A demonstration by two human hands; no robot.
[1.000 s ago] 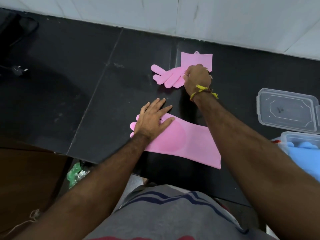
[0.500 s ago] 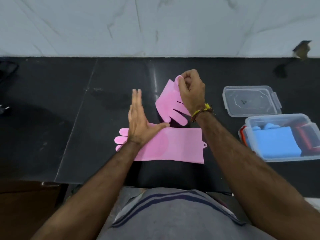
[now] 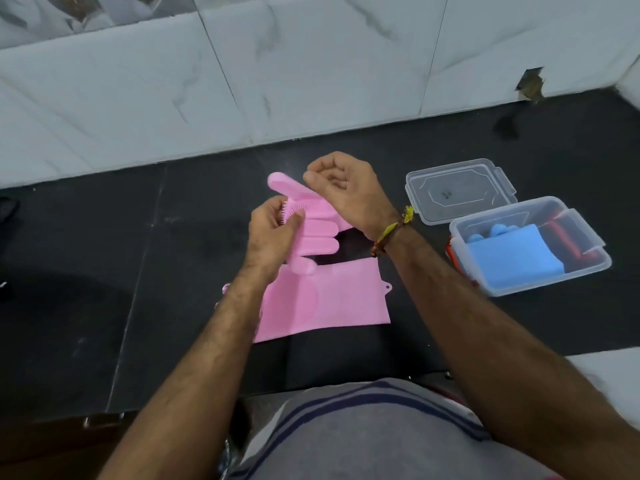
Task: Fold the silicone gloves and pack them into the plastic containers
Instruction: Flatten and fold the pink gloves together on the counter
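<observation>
One pink silicone glove (image 3: 329, 303) lies flat on the black counter, cuff to the right. A second pink glove (image 3: 315, 230) is lifted above it, fingers pointing right. My left hand (image 3: 273, 233) grips this lifted glove at its bristled palm. My right hand (image 3: 343, 188) holds the same glove from its upper right side, fingers curled near its top edge. An open clear plastic container (image 3: 585, 268) at the right holds a folded blue glove (image 3: 512, 258) and red items (image 3: 568, 233). Its clear lid (image 3: 460, 188) lies behind it.
The black counter (image 3: 138, 254) meets a white marble wall (image 3: 277, 81) at the back. The counter's front edge runs close to my body. A dark object sits at the far left edge (image 3: 7, 209).
My left hand left the flat glove and took hold of the lifted glove. The lifted glove turned so its fingers point right. The camera view tilted up and shifted.
</observation>
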